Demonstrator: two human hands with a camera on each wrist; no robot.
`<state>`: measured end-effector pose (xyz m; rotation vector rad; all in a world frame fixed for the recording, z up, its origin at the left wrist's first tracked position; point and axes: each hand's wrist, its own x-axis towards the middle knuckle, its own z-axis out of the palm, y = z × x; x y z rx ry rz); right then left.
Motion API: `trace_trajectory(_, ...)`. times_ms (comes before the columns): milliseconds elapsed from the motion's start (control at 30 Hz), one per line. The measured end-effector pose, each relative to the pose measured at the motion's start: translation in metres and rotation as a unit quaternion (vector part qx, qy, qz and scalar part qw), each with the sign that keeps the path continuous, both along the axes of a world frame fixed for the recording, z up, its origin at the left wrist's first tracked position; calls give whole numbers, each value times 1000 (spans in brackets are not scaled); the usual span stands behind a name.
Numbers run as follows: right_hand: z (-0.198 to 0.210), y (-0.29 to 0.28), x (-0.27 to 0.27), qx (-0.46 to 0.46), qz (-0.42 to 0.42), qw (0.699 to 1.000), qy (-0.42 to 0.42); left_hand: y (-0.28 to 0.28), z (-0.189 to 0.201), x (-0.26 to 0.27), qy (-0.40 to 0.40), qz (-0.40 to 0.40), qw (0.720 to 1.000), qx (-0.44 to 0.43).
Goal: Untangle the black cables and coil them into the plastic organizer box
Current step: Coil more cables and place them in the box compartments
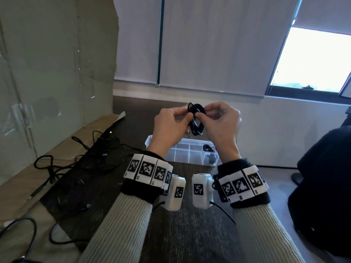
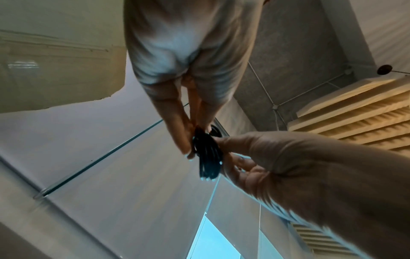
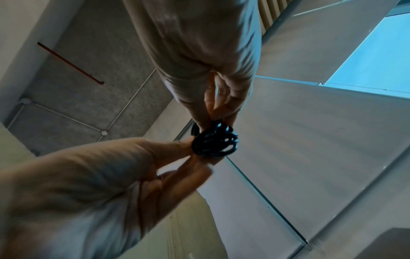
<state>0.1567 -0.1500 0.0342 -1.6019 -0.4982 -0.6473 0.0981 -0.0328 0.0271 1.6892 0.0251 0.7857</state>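
Note:
Both hands are raised above the box and hold one small coiled black cable [image 1: 196,120] between them. My left hand [image 1: 184,116] pinches the coil's left side with thumb and fingers. My right hand [image 1: 202,113] pinches its top right. In the left wrist view the coil [image 2: 207,152] hangs between the left hand [image 2: 191,140] and the right hand [image 2: 230,154]. The right wrist view shows the bundled coil [image 3: 214,142] under the right hand [image 3: 214,121], with the left hand [image 3: 188,150] gripping from below. The clear plastic organizer box [image 1: 182,152] lies on the table beneath.
Two coiled cables [image 1: 209,149] sit in the box's right compartments. A tangle of black cables [image 1: 91,154] lies on the table to the left, partly on cardboard [image 1: 57,73]. A dark-clothed person [image 1: 322,177] is at the right edge.

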Motion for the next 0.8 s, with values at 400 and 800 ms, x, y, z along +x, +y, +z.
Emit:
trace_trajectory(400, -37, 10, 99, -151, -120, 948, 253, 78, -49, 7, 98, 53, 961, -253)
trace_trajectory(800, -54, 41, 126, -424, -156, 840, 302, 90, -78, 13, 165, 80, 934, -307)
